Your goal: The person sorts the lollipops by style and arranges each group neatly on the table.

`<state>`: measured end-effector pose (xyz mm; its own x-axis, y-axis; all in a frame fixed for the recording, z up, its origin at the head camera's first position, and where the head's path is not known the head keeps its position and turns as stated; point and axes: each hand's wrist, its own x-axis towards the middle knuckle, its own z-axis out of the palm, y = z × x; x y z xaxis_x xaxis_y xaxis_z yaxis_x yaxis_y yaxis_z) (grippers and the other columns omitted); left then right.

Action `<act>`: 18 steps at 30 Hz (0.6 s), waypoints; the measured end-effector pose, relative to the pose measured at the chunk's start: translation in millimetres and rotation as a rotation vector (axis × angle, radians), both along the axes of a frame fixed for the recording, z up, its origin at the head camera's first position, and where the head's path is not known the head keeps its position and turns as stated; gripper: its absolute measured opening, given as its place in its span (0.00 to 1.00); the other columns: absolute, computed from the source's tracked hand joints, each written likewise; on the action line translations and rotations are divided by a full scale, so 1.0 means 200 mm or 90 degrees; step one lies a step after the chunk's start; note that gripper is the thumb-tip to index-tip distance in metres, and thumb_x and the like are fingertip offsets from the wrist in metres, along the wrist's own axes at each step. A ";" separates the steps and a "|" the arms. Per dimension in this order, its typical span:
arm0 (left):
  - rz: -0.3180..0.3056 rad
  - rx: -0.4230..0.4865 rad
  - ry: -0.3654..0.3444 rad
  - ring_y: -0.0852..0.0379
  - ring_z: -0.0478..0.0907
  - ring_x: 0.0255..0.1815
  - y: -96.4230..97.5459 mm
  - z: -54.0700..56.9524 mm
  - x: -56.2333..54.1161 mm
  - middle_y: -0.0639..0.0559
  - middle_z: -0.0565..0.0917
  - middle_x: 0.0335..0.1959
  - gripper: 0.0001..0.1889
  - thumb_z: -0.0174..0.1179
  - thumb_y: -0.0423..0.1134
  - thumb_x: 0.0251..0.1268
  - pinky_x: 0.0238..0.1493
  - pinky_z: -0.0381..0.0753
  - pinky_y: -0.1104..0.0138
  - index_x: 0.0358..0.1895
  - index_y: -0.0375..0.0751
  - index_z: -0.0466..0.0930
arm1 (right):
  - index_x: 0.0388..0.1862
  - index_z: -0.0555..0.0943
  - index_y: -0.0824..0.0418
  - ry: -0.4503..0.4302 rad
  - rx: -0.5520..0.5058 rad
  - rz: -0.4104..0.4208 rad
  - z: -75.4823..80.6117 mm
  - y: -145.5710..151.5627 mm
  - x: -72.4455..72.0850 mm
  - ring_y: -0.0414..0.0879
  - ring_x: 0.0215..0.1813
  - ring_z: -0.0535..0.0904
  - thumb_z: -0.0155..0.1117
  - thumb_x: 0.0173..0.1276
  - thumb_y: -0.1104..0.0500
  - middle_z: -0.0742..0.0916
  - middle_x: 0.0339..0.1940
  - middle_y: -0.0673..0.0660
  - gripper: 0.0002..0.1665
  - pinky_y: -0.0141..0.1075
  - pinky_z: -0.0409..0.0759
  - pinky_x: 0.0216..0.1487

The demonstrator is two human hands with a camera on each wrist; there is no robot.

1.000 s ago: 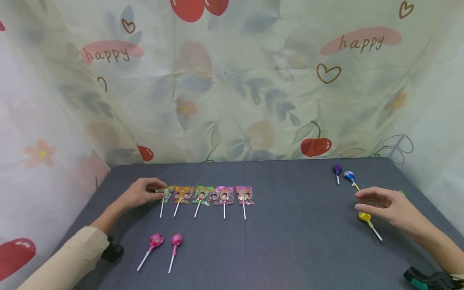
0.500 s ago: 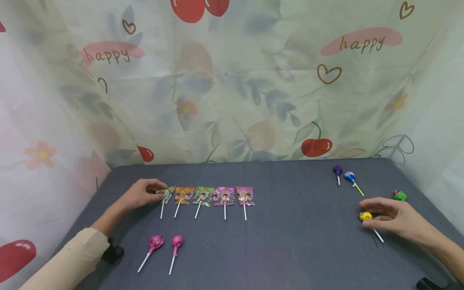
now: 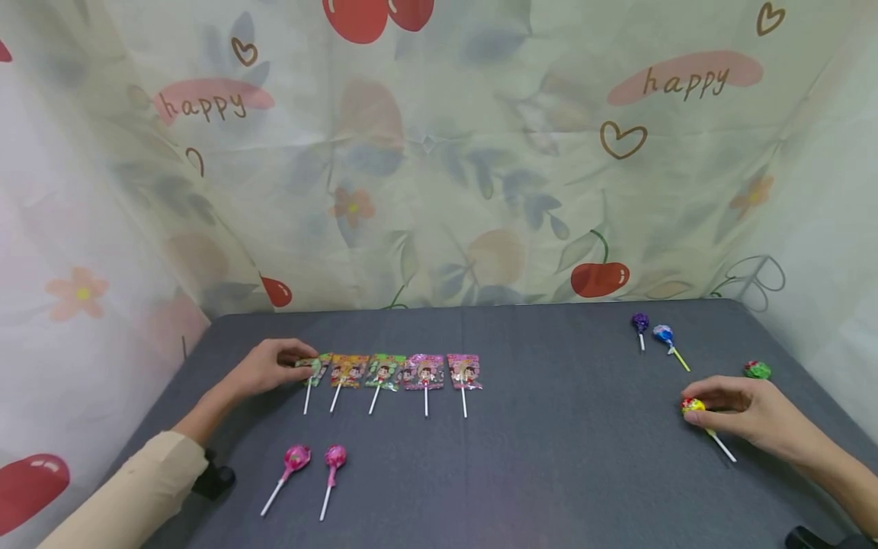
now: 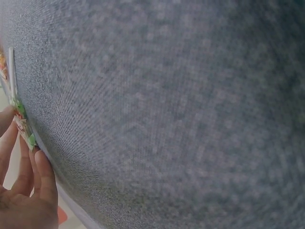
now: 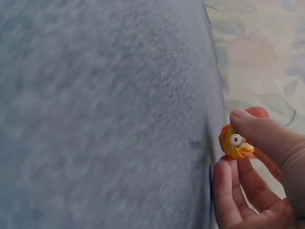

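- Yellow, with a dab of red, the wrapped lollipop (image 3: 693, 406) at the right side of the table is pinched by the right hand (image 3: 744, 412), thumb on one side and fingers on the other; its white stick slants toward the near right. I can't tell whether its head is clear of the cloth.
- The left hand (image 3: 270, 364), over at the far left, pinches a flat green packet (image 3: 318, 370) by its left edge, the stick pointing to the near side.
- The step in hand, as I judge it, is getting a sure hold on the yellow sweet while the left hand minds the end of the row.
- From there, a move would call for a firm pinch on the round head and a straight lift, with the stick kept from dragging.
- Right of the left hand the row runs on: an orange packet (image 3: 349, 370), another green one (image 3: 382, 371), then two pink ones, all flat on the grey cloth (image 3: 549, 427).
- Nearer, at the left, two pink round lollipops (image 3: 297, 457) lie well apart from the row.
- At the far right lie a purple lollipop (image 3: 640, 323) and a blue one (image 3: 663, 334).
- A green-wrapped ball (image 3: 757, 370) sits just beyond the right hand, where careless knuckles could knock it.
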<state>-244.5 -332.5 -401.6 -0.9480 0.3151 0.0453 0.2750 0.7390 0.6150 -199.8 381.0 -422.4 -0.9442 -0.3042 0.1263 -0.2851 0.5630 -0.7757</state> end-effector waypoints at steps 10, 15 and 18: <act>0.004 0.001 -0.003 0.40 0.81 0.52 0.00 0.01 0.00 0.39 0.83 0.51 0.15 0.69 0.36 0.67 0.50 0.79 0.49 0.54 0.33 0.85 | 0.55 0.82 0.68 -0.029 -0.047 -0.016 0.01 -0.10 -0.03 0.41 0.46 0.87 0.71 0.71 0.60 0.88 0.48 0.55 0.18 0.35 0.83 0.39; 0.006 -0.004 -0.005 0.40 0.81 0.52 0.00 0.01 0.00 0.39 0.83 0.52 0.15 0.69 0.36 0.67 0.50 0.79 0.48 0.54 0.34 0.85 | 0.57 0.81 0.69 -0.037 -0.070 -0.004 0.01 -0.18 -0.06 0.46 0.46 0.88 0.69 0.73 0.59 0.87 0.49 0.58 0.19 0.37 0.83 0.38; 0.010 -0.002 -0.010 0.40 0.81 0.52 0.00 0.01 0.00 0.39 0.83 0.52 0.15 0.69 0.36 0.67 0.50 0.79 0.49 0.54 0.34 0.85 | 0.57 0.81 0.69 -0.041 -0.076 0.001 0.02 -0.23 -0.07 0.48 0.44 0.88 0.68 0.73 0.57 0.88 0.48 0.59 0.20 0.38 0.83 0.36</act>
